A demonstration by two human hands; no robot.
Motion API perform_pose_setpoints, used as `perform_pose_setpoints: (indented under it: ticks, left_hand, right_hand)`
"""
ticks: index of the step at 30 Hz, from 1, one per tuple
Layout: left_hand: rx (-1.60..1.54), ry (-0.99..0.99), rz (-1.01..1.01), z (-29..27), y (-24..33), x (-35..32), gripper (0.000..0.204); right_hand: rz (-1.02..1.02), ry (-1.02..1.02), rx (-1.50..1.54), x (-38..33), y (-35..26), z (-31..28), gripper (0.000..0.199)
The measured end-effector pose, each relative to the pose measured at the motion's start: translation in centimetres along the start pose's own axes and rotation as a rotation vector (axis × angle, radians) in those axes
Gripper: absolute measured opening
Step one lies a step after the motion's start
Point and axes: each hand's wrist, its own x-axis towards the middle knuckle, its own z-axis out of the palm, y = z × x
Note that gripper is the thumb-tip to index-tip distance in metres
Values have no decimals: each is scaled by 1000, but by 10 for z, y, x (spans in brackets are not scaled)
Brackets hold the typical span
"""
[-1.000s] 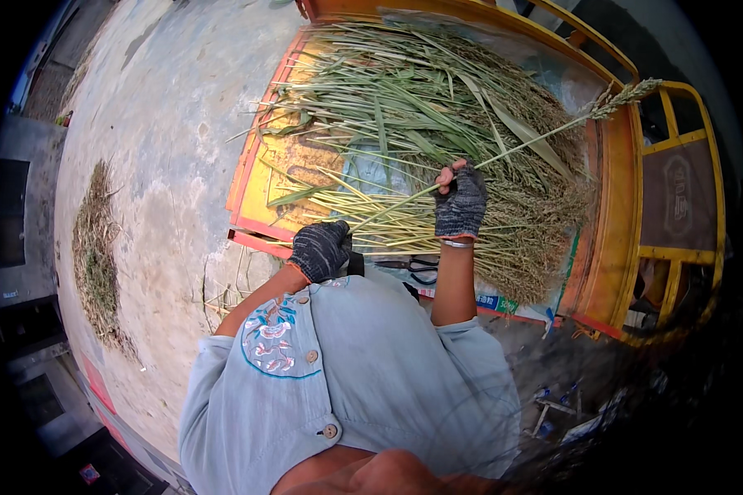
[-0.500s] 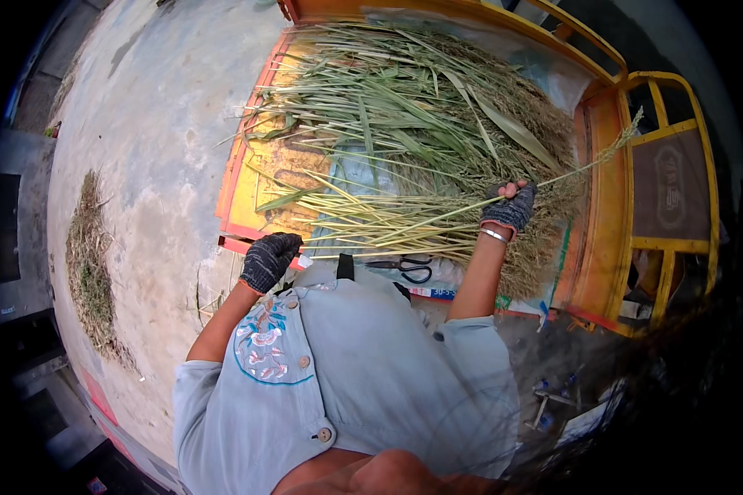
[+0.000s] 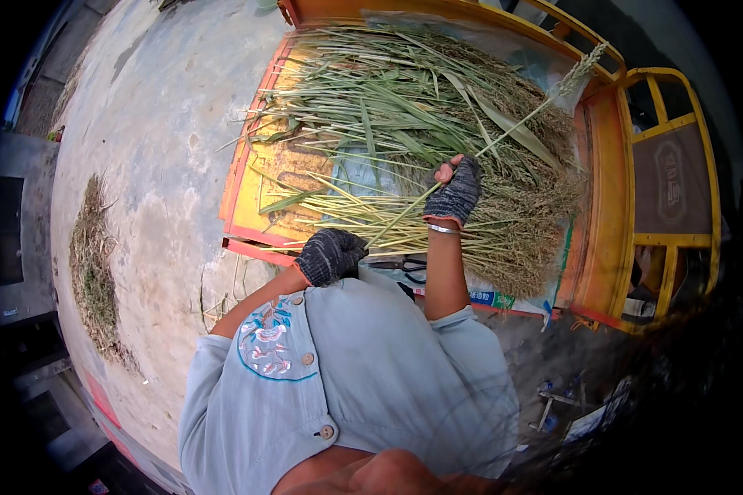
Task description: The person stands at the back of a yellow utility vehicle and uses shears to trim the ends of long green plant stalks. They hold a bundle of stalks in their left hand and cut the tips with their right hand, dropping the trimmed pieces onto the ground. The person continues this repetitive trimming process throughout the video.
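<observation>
We record both hands gloved in dark knitted work gloves over the near edge of an orange cart bed [image 3: 241, 186] loaded with cut grain stalks. The right hand [image 3: 456, 191] is closed in a fist round a single long stalk [image 3: 512, 132], whose seed head [image 3: 584, 63] now stands out over the far right corner of the bed, near the yellow rail [image 3: 636, 82]. Half a second ago that hand sat lower and further right, at the heads of the pile; it has since risen and moved inward, and the stalk stands clear of the heap, so we judge that one stem is being drawn out from the rest. The left hand [image 3: 330, 256] is curled shut at the near edge of the bed, at the butt ends of the stalks; whether it holds the lower end of the same stalk we cannot tell. It has moved right since the earlier views, closer to the body. The main pile [image 3: 404, 115] lies across the bed, green leaves toward the left, brown heads toward the right. A pair of scissors [image 3: 392, 264] rests at the near edge between the two forearms, untouched. A separate heap of trimmings [image 3: 91, 272] lies on the concrete ground [image 3: 157, 148], well apart to the left.
</observation>
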Motion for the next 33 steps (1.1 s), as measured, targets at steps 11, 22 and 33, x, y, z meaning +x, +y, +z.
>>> perform_pose_setpoints:
  ticks: [11,22,33]
  left_hand:
    - [147,55,201,4,-1,-6,20]
    - [-394,-267,58,-3,-5,-2,22]
    - [-613,-399,-76,-8,-2,2,20]
  right_hand:
    - [159,-133,49,9,11,-15,15]
    - [269,-541,296,20,4,-31,20]
    - [350,-645,383,40,14,-39,23]
